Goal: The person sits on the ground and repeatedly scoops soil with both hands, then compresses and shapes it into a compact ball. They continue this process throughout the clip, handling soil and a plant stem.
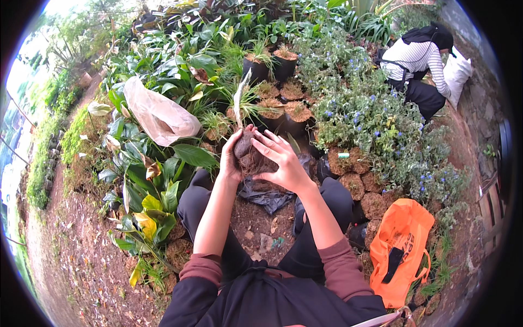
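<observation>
Between my two hands is a brown root ball (pixel 246 148) with fibrous roots and a pale, narrow stem or leaf rising from it. My left hand (pixel 231 157) cups its left side, fingers curled around the top. Against its right side rests my right hand (pixel 282 160), fingers spread, thumb below. Under the hands, a crumpled black plastic bag (pixel 267 198) lies on the soil between my knees. Just beyond stand potted plants in black bags, topped with brown fibre.
A translucent plastic bag (pixel 157 114) lies on leafy plants at left. An orange bag (pixel 398 249) with a dark phone-like object (pixel 393 263) is at lower right. Blue-flowered plants (pixel 367 110) fill the right. A person (pixel 416 65) crouches beside a white sack (pixel 457 75) at upper right.
</observation>
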The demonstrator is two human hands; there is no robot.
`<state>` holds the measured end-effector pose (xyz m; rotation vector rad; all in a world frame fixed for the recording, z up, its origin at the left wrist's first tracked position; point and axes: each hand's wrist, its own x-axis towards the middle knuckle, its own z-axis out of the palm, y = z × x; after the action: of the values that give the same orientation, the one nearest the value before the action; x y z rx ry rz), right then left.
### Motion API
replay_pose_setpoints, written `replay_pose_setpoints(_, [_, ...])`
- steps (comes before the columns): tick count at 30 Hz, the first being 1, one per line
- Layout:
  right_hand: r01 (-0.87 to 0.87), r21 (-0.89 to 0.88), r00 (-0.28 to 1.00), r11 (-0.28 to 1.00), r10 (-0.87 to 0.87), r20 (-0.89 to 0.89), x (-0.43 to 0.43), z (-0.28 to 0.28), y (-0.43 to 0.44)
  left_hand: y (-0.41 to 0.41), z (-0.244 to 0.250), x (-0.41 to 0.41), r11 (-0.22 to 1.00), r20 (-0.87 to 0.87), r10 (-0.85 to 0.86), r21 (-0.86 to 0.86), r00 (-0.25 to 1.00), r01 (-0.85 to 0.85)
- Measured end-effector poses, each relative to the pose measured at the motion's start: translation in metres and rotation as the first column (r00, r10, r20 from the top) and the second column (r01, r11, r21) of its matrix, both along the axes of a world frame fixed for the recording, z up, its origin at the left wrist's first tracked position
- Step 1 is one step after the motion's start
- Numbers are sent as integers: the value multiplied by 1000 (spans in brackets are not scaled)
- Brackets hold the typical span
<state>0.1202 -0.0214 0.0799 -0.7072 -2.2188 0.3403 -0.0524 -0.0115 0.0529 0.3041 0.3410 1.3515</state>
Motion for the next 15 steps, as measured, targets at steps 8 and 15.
replay_pose_setpoints(8, [88, 119, 995, 989, -92, 27, 2, -6, 2, -5, -6, 6, 1000, -155, -8, -23, 988, 5])
replay_pose_setpoints(15, [100, 66, 995, 993, -99, -23, -3, -11, 4, -4, -2, 8, 993, -264, 86, -56, 961, -104])
